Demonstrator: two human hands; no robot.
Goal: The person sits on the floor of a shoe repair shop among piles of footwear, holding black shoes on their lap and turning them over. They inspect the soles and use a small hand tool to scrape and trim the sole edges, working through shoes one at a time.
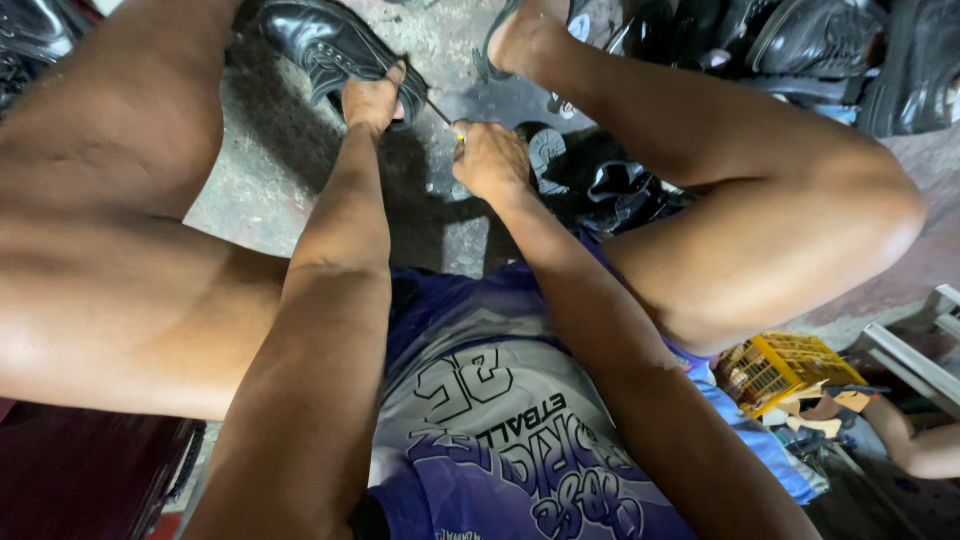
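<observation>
My left hand (pixel 373 100) grips the near end of a black leather shoe (pixel 325 45) that lies on the concrete floor between my legs. Close to its right, my right hand (pixel 488 158) is closed around a thin tool with a dark metal shaft (pixel 439 112) whose tip points at the shoe's edge. A bit of yellow handle shows at my fingers. Both forearms reach forward over my purple and grey shirt.
My bare legs frame the scene left and right, one foot in a sandal (pixel 520 35). More black shoes (pixel 820 45) lie at the top right, dark scraps (pixel 620 190) beside my right hand. A yellow plastic crate (pixel 780 370) sits lower right.
</observation>
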